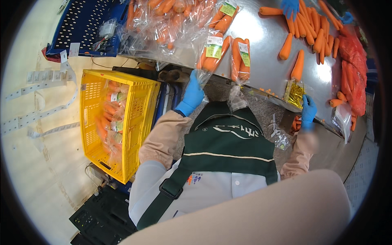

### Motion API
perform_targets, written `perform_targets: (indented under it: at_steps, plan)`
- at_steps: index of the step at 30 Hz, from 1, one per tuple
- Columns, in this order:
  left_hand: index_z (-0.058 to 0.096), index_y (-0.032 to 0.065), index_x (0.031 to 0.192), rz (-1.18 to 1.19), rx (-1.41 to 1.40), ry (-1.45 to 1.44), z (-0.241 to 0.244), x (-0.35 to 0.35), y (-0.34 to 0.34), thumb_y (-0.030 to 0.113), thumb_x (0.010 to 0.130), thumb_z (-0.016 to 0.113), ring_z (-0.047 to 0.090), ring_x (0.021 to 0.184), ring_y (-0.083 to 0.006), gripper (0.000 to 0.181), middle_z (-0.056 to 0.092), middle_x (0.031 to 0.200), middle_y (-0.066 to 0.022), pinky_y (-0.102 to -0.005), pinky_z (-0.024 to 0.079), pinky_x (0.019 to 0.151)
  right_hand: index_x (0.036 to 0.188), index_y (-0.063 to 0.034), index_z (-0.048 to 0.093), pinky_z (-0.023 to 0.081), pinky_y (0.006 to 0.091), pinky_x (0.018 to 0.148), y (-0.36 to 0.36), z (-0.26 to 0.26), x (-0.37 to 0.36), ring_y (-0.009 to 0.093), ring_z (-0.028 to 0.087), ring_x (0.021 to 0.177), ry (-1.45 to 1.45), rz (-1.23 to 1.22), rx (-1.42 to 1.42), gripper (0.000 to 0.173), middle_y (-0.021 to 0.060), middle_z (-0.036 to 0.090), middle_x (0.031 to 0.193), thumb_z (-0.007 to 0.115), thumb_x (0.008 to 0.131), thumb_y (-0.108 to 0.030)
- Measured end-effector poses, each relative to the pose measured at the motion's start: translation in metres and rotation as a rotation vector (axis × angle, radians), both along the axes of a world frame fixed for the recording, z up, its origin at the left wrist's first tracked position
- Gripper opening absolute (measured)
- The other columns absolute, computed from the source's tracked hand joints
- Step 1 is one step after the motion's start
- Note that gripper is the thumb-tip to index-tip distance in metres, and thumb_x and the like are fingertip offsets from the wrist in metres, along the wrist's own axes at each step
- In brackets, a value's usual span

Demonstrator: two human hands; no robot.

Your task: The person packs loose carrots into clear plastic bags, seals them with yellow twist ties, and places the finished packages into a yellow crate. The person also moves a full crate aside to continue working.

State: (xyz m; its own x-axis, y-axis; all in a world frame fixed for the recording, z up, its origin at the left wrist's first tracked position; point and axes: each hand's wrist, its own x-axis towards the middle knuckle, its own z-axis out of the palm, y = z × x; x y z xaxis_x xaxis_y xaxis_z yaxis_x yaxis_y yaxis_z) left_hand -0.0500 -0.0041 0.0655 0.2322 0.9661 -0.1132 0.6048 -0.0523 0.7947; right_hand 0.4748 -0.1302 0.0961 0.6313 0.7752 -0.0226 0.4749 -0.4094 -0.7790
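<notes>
My left hand (192,94), in a blue glove, grips the gathered plastic neck of a labelled bag of carrots (212,52) at the table's near edge. Beside it lies a second labelled bag of carrots (240,58), its neck hanging over the edge towards the apron. My right hand (308,107), also blue-gloved, is at a bundle of gold twist ties (294,94) on the table's edge; its fingertips touch or nearly touch the ties, and whether it holds one cannot be told. A single loose carrot (298,65) lies just beyond the bundle.
Many bagged carrots (171,18) are piled at the back left of the metal table (260,39). Loose carrots (318,33) lie at the back right, near another person's gloved hand (290,6). A red sack (352,73) stands right. A yellow crate (127,131) holds bagged carrots at left.
</notes>
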Motion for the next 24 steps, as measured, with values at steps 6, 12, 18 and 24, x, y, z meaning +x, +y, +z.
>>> perform_targets:
  at_steps: [6, 12, 18, 24]
  plan:
    - [0.032, 0.0022, 0.133, 0.222, -0.228, -0.14, 0.033, 0.013, 0.0, 0.013, 0.08, 0.067, 0.055, 0.107, -0.0357, 0.064, 0.05, 0.123, -0.0229, -0.039, 0.044, 0.088, 0.095, -0.0028, 0.068, 0.046, 0.0272, 0.077, 0.063, 0.122, -0.203, 0.014, 0.057, 0.084, 0.293, 0.471, -0.046, 0.014, 0.006, 0.064, 0.091, 0.063, 0.084, -0.01]
    - [0.039, 0.0014, 0.125, 0.223, 0.442, -0.011, 0.01, 0.003, 0.004, 0.008, 0.076, 0.07, 0.059, 0.089, -0.037, 0.058, 0.055, 0.108, -0.0161, -0.0393, 0.049, 0.079, 0.098, -0.004, 0.067, 0.051, 0.0351, 0.071, 0.101, 0.036, -0.331, 0.027, 0.065, 0.077, -0.057, 0.905, -0.208, 0.024, 0.0164, 0.066, 0.083, 0.061, 0.078, -0.016]
    - [0.048, 0.0027, 0.108, 0.42, 0.045, -0.731, -0.011, 0.004, -0.007, 0.007, 0.076, 0.073, 0.057, 0.077, -0.0177, 0.042, 0.055, 0.094, -0.0089, -0.0251, 0.048, 0.071, 0.097, -0.0014, 0.066, 0.047, 0.0293, 0.062, 0.125, -0.024, -0.366, 0.019, 0.059, 0.066, 0.334, 0.795, -0.23, 0.021, 0.0105, 0.064, 0.077, 0.059, 0.082, -0.014]
    - [0.055, 0.0113, 0.098, 0.764, -0.749, -1.491, -0.026, 0.007, 0.004, 0.027, 0.085, 0.067, 0.04, 0.042, -0.0083, 0.024, 0.052, 0.071, 0.0004, -0.0207, 0.027, 0.034, 0.103, -0.0032, 0.063, 0.037, 0.0199, 0.055, 0.139, -0.04, -0.376, 0.007, 0.045, 0.059, 0.979, 0.547, -0.352, 0.019, -0.0014, 0.053, 0.072, 0.057, 0.087, -0.013]
